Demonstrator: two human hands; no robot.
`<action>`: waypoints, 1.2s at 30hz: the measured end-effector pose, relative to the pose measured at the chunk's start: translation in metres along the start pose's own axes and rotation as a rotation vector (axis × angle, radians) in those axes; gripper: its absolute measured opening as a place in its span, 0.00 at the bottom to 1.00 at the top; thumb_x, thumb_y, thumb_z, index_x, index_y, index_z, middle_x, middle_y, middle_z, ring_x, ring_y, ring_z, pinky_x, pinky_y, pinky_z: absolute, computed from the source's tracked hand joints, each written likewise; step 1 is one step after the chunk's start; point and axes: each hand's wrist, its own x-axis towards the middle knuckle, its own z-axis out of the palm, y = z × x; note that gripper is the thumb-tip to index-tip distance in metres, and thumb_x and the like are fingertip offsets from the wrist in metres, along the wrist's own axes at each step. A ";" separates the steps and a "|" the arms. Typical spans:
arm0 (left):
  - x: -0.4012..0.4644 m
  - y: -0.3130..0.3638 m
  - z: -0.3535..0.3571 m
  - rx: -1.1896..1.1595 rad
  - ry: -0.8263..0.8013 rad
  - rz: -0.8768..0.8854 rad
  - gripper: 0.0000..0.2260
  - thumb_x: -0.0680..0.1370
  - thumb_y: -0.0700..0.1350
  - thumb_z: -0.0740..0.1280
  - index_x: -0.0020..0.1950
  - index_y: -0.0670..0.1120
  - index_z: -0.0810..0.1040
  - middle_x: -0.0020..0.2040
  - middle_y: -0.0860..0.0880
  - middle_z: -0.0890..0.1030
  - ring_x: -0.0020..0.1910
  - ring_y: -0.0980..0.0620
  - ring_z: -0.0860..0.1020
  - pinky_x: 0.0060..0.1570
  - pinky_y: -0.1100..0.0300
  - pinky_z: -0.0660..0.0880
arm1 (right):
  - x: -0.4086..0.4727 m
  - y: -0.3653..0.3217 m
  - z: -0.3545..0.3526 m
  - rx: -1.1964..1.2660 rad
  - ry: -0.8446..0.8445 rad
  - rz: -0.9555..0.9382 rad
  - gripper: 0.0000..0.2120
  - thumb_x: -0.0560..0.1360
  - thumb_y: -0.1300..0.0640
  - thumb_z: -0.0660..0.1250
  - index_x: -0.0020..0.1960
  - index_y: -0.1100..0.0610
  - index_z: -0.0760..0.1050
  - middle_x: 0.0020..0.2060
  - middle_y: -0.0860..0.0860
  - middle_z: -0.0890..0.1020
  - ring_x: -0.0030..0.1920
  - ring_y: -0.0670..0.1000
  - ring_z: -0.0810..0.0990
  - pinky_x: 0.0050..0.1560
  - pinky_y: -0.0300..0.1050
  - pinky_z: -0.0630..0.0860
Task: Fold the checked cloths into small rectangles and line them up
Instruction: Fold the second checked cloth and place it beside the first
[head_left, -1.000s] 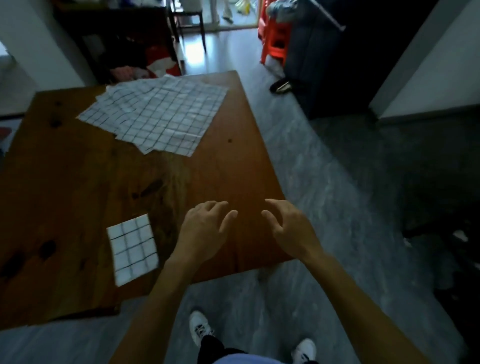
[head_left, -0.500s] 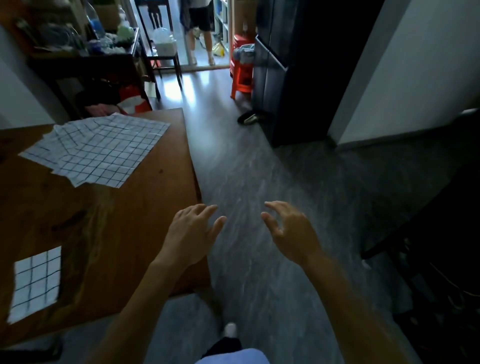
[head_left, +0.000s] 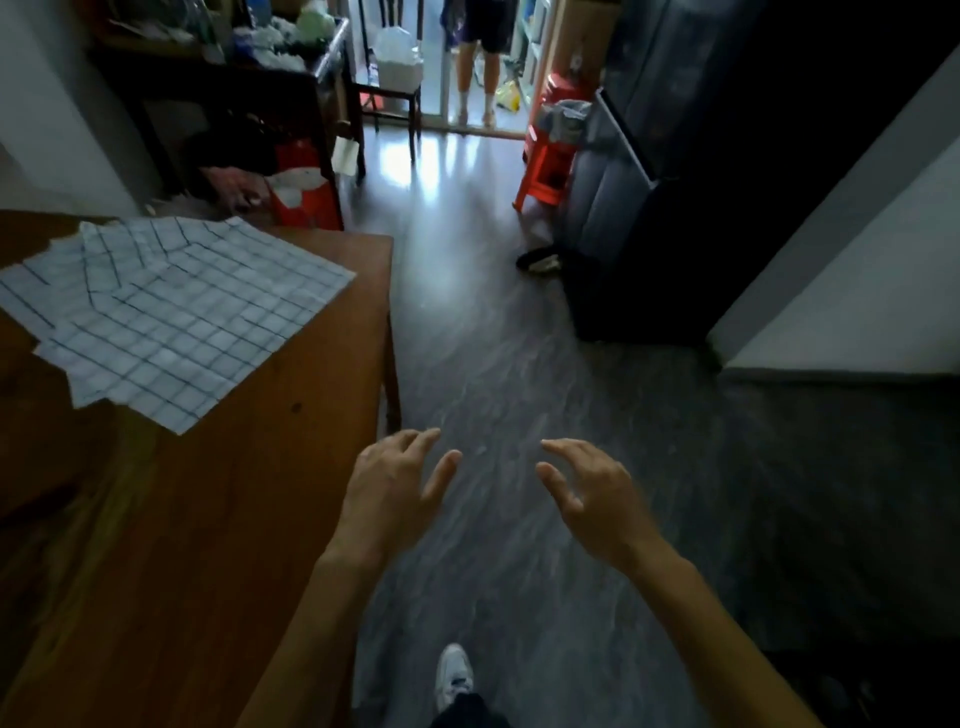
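1. White checked cloths (head_left: 171, 317) with dark grid lines lie unfolded in an overlapping pile on the brown wooden table (head_left: 218, 519), at its far end. The pile's right corner reaches close to the table's right edge, and its near corner points toward the person. The long axis of the pile runs across the table, from the left side of the view to that right corner; the sheets are fanned at slightly different angles.
2. The left hand (head_left: 387, 493) hangs palm down just past the table's right edge, over the grey floor (head_left: 519, 364). Its fingers are spread and only loosely bent, the thumb stuck out to the right, and it holds nothing. The bare forearm runs back down toward the bottom of the view, crossing the table's near right part.
3. The right hand (head_left: 597, 493) is level with the left, well clear of the table, palm facing down and inward. The fingers are relaxed and lightly curved, pointing left toward the other hand, with nothing in them.
4. A white shoe (head_left: 454, 675) shows on the floor below and between the arms.
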 end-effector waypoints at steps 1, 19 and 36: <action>0.019 0.000 -0.004 -0.006 0.004 -0.018 0.29 0.77 0.64 0.47 0.72 0.50 0.66 0.69 0.49 0.71 0.68 0.52 0.67 0.68 0.55 0.61 | 0.024 -0.001 -0.003 0.003 -0.008 -0.021 0.23 0.76 0.43 0.58 0.64 0.54 0.76 0.60 0.51 0.80 0.60 0.52 0.78 0.60 0.51 0.74; 0.291 -0.020 -0.044 -0.083 0.193 -0.462 0.27 0.78 0.64 0.50 0.72 0.52 0.65 0.70 0.50 0.69 0.69 0.54 0.66 0.67 0.52 0.65 | 0.415 -0.012 0.003 0.142 -0.222 -0.582 0.18 0.79 0.46 0.60 0.62 0.55 0.76 0.55 0.51 0.81 0.52 0.50 0.80 0.53 0.44 0.77; 0.522 -0.034 -0.082 -0.058 0.407 -0.876 0.28 0.78 0.65 0.52 0.72 0.52 0.66 0.71 0.51 0.69 0.69 0.53 0.67 0.65 0.55 0.64 | 0.709 -0.069 0.004 0.108 -0.520 -0.981 0.18 0.80 0.46 0.59 0.67 0.50 0.72 0.64 0.47 0.76 0.62 0.48 0.74 0.64 0.47 0.71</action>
